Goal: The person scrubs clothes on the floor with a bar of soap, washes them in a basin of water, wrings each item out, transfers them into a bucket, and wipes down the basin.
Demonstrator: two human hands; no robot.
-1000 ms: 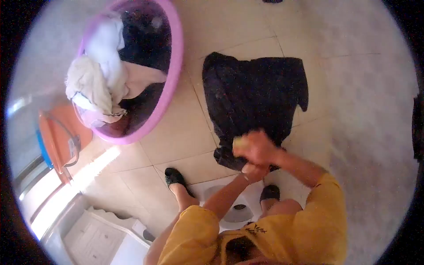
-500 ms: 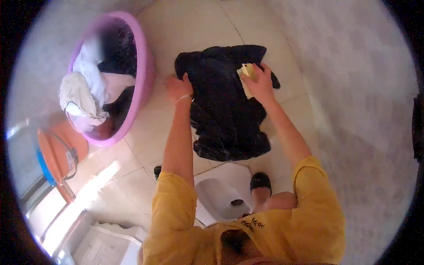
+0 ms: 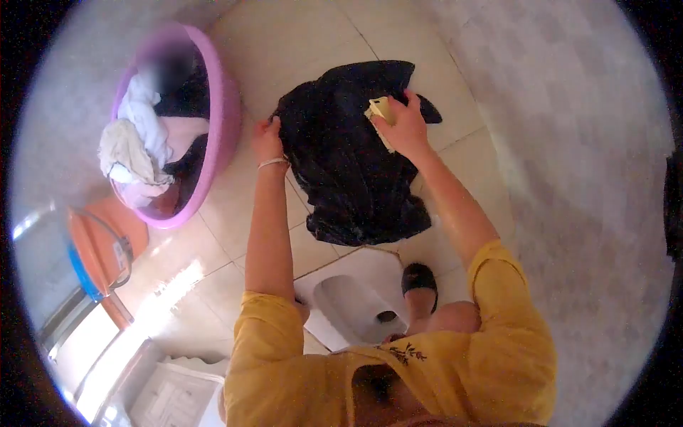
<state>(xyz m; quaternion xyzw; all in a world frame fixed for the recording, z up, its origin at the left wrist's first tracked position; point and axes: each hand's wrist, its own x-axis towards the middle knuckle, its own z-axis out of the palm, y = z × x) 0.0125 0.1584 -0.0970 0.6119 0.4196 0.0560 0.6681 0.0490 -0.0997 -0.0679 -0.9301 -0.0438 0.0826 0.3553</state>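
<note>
A black garment [image 3: 348, 156] lies spread and wrinkled on the tiled floor. My left hand [image 3: 269, 141] is closed at its left edge, with the cloth pinched between thumb and fingers. A bracelet circles that wrist. Over the upper right part of the garment, my right hand [image 3: 405, 127] grips a pale yellow scrub brush [image 3: 382, 112]. The brush's underside rests against the black cloth, and part of its body is hidden by my fingers.
On the left stands a pink tub [image 3: 226, 117] with white, pink and black clothes. Below it are an orange bucket [image 3: 99, 242] and something blue [image 3: 85, 274]. A squat toilet [image 3: 348, 299] is set in the floor near my shoe [image 3: 420, 279].
My left hand has moved left, drawing the garment's left edge outward. My right hand and the brush have shifted slightly left and up in the view.
</note>
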